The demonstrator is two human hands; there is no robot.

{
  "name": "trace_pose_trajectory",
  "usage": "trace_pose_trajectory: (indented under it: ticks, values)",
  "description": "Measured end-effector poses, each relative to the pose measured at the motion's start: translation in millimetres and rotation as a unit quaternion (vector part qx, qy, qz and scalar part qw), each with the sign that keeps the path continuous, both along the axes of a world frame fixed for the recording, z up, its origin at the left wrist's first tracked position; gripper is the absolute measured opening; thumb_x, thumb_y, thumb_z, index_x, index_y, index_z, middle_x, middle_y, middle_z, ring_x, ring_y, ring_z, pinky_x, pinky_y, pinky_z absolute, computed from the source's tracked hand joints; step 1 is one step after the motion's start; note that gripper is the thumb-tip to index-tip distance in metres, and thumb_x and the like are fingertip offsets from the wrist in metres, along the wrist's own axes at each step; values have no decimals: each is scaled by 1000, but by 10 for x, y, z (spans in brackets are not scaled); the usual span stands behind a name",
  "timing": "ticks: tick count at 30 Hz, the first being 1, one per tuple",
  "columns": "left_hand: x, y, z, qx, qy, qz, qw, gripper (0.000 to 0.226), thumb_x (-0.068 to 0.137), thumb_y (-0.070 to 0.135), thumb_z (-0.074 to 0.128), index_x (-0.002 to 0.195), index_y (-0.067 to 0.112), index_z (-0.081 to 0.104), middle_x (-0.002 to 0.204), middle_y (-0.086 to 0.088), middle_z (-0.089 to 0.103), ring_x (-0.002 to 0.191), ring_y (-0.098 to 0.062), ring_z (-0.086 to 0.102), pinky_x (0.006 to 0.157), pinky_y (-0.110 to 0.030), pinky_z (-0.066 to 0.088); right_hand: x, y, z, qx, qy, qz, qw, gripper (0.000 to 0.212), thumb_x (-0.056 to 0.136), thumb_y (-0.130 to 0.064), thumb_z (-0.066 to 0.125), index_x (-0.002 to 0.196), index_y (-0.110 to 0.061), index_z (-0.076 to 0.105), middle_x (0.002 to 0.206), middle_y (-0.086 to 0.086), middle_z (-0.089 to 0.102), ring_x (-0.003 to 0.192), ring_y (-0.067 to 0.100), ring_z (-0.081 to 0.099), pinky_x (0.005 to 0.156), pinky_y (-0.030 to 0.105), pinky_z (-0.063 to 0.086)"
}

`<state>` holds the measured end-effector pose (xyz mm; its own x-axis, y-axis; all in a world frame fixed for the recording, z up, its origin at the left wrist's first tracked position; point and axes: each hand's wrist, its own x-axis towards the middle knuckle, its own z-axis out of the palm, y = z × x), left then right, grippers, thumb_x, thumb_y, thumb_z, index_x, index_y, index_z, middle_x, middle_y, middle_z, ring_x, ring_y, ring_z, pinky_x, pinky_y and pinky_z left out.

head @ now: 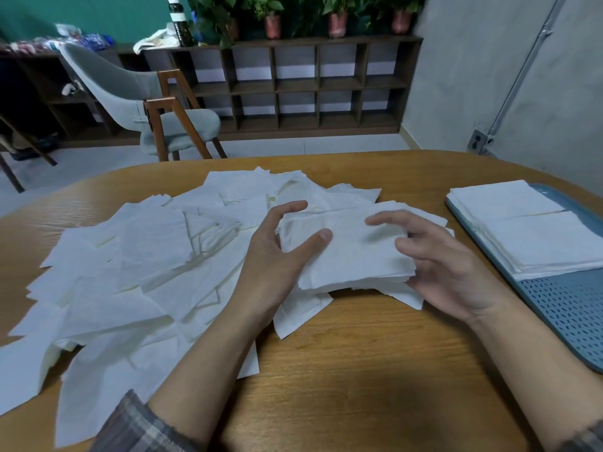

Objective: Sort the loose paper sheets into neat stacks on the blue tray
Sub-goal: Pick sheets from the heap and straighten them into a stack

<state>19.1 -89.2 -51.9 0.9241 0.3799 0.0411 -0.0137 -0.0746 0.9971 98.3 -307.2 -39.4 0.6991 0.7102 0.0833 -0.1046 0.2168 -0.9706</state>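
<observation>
A wide heap of loose white paper sheets (137, 275) covers the left and middle of the wooden table. In front of me lies a thick gathered bundle of sheets (352, 256). My left hand (277, 256) cups its left edge, thumb resting on top. Against the bundle's right edge sits my right hand (437, 259), fingers curled above it. The blue tray (567, 308) lies at the right and carries two neat white stacks, a far stack (502, 197) and a near stack (548, 243).
The wooden table (359, 370) curves away at the back. Beyond it stand a grey chair with wooden legs (146, 102), a dark cubby shelf (293, 83) with potted plants on top, and a grey wall at the right.
</observation>
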Motion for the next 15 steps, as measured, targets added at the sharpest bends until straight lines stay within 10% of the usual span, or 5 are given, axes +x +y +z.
trace_pose_trajectory:
  ticks: [9,15]
  values:
    - [-4,-42,6,72,-21,-9,997,56,81,49,87,129,54,60,128,17,68,115,-7,67,91,-27,59,1,55,-48,-183,-197,-111,957,24,94,-13,74,111,-28,82,117,-21,76,119,-8,62,96,7,43]
    - [17,-95,-74,147,-68,23,987,76,81,41,89,142,45,45,115,15,66,104,-6,68,82,-21,58,98,13,-111,-144,-270,-272,912,23,96,-10,73,109,-27,80,113,-25,76,118,-9,62,96,2,38]
